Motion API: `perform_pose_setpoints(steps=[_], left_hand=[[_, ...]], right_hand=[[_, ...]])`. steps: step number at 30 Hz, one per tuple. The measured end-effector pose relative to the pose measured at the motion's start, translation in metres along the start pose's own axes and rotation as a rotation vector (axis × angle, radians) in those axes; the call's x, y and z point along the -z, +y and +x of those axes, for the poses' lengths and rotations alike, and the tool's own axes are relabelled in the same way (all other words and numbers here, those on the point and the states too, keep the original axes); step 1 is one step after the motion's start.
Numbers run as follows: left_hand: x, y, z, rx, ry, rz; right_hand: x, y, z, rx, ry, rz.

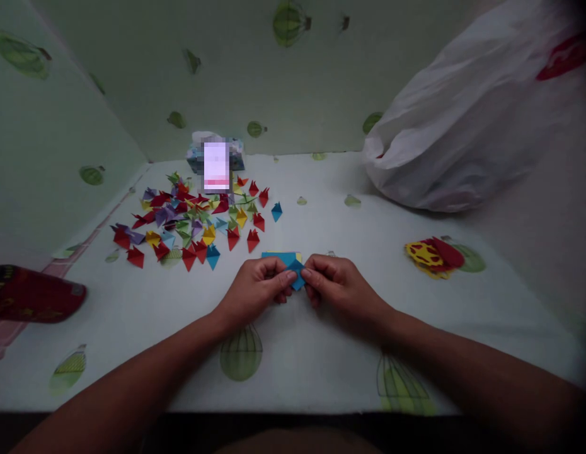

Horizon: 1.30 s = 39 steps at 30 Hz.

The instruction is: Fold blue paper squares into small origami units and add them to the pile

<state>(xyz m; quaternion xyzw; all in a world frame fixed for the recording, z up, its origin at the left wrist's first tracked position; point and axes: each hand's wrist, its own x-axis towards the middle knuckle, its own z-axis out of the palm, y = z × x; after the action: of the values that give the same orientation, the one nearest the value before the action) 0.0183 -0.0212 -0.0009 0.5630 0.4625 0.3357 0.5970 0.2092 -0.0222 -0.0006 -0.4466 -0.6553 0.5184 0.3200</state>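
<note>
Forearms [151, 369]: bare, slanting in from the lower corners and ending in the two hands.
Wall [316, 82]: pale green, printed with balloons, well beyond both hands.
Table [321, 359]: pale cover with balloon prints, spread beneath both hands.
White bag [444, 132]: bulging, with a red mark, beyond the right hand and to its right.
Paper pieces [189, 217]: a loose spread of small folded shapes in red, yellow, purple, green and blue, beyond the left hand and to its left.
Dark red container [42, 293]: well to the left of the left hand, cut off by the view's edge.
Right hand [328, 280]: thumb and fingers pinched together on the right edge of the blue folded paper.
Left hand [264, 280]: thumb and fingers clamped on the left side of that same paper.
Tissue box [237, 151]: partly pixelated, beyond the left hand, behind the pieces.
Red and yellow item [435, 255]: flat on the table, right of the right hand.
Bright screen [216, 164]: before the tissue box, beyond the left hand.
Blue folded paper [297, 275]: between the fingertips of both hands.
</note>
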Motion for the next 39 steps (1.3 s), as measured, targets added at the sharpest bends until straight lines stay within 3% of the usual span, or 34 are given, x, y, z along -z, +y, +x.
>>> perform_pose_setpoints(steps=[6, 11, 18, 39], left_hand=[[0.000, -0.003, 0.002, -0.082, 0.054, -0.138], [-0.001, -0.002, 0.001, -0.120, 0.113, -0.158], [-0.002, -0.002, 0.001, -0.109, 0.097, -0.144], [-0.003, -0.002, 0.001, -0.076, 0.134, -0.180]], right_hand=[[0.000, 0.004, 0.004, -0.050, -0.002, 0.161], [0.000, 0.008, 0.006, -0.003, 0.019, 0.343], [0.002, 0.009, 0.006, 0.074, 0.052, 0.276], [0.002, 0.010, 0.006, 0.094, 0.049, 0.261]])
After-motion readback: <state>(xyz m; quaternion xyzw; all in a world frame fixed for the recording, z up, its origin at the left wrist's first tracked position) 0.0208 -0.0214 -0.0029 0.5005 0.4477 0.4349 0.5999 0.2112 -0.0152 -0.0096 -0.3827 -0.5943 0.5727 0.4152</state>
